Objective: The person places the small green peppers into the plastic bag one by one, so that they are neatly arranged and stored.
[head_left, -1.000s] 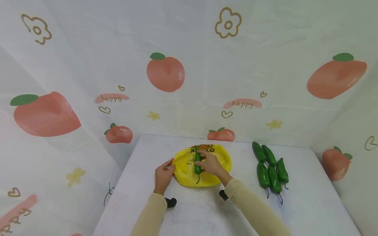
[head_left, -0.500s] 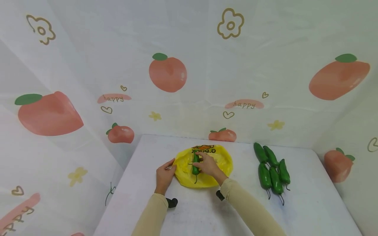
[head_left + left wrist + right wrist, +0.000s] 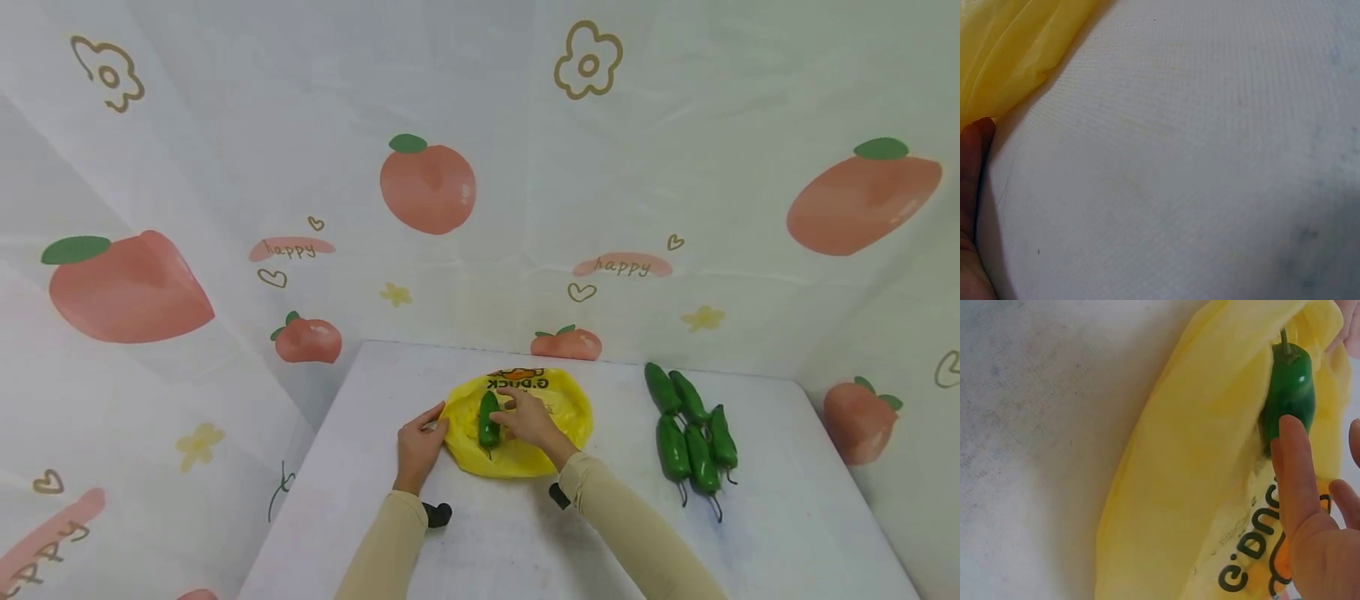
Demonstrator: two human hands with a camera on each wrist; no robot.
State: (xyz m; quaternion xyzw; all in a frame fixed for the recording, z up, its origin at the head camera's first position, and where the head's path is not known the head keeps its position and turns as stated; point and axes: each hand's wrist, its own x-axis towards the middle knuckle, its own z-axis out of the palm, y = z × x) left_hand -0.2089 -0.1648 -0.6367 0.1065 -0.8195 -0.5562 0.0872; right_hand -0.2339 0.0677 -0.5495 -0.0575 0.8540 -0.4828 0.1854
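A yellow plastic bag (image 3: 568,404) with dark lettering lies spread on the table, its mouth gaping. My left hand (image 3: 418,446) pinches its left edge between thumb and fingers; in the left wrist view only part of this hand (image 3: 969,187) shows beside the yellow film. Inside the bag lies a green chili pepper (image 3: 489,421), stem toward me. Just to its right is my right hand (image 3: 534,418), fingers extended. The right wrist view has one finger of this hand (image 3: 1319,537) overlapping the pepper (image 3: 1291,390); whether it touches is hard to tell.
Several more green chili peppers (image 3: 699,458) lie in two rows on the right side of the white table (image 3: 780,517). A white cloth backdrop (image 3: 495,292) printed with fruit and flowers rises behind and along both sides. Small dark objects (image 3: 438,515) sit at the wrists.
My right hand has brought the pepper slightly left and down into the bag, and its fingers have let go. The left hand has kept its grip on the bag's edge.
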